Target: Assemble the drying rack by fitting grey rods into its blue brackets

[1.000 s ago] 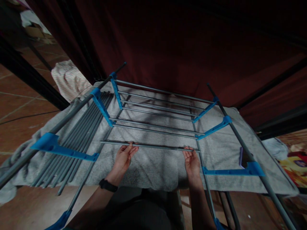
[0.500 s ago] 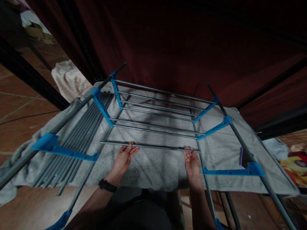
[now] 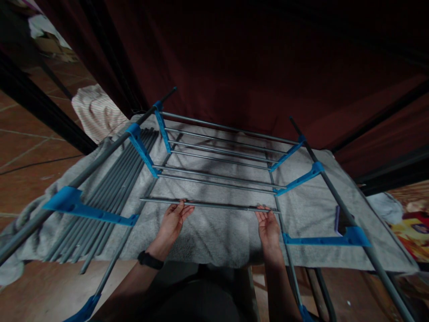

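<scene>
A loose grey metal rod [image 3: 217, 205] lies crosswise in front of me, held at both ends. My left hand [image 3: 172, 223], a black band on its wrist, has its fingers curled under the rod near its left part. My right hand [image 3: 268, 226] grips the rod close to its right end. The rod sits level with a drying rack [image 3: 221, 172] made of grey rods and blue plastic brackets. Several rods are fitted between the two far blue brackets. The near blue bracket [image 3: 326, 240] on the right is just beside my right hand.
A grey towel [image 3: 214, 232] covers the surface under the rack. A bundle of loose grey rods [image 3: 110, 188] lies on it at the left. A dark red curtain hangs behind. Tiled floor and a striped cloth [image 3: 95, 112] are at the left, a colourful cloth [image 3: 410, 228] at the right.
</scene>
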`<move>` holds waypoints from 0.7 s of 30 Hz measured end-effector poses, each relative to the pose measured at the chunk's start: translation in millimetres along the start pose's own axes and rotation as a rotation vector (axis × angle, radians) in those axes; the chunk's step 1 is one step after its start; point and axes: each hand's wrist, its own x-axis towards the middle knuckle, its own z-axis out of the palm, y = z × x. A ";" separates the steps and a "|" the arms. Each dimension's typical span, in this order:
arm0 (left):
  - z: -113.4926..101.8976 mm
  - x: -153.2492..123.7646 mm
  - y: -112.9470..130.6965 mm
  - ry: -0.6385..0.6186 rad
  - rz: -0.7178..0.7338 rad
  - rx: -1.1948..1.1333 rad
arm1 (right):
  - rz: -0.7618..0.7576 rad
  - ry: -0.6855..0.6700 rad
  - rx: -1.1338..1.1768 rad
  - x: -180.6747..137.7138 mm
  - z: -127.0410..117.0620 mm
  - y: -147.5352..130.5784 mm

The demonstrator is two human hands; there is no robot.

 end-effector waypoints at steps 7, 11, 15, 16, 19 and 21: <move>0.4 -0.9 -0.1 0.003 0.016 0.009 | 0.019 0.009 0.024 -1.1 2.2 -1.9; 0.8 -1.5 0.3 -0.011 0.015 0.005 | 0.023 0.013 0.052 -4.6 5.6 -4.1; 1.4 -3.0 1.5 -0.017 0.012 0.005 | 0.019 0.010 0.057 -6.5 7.4 -5.2; 1.7 -3.6 1.8 -0.016 0.012 0.006 | 0.022 0.011 0.057 -6.4 7.6 -5.3; 2.7 -5.4 3.0 -0.020 0.009 0.012 | 0.029 0.020 0.057 -5.1 8.0 -5.8; 3.3 -6.0 3.6 -0.019 0.006 0.010 | 0.032 0.012 0.055 -4.7 8.2 -6.1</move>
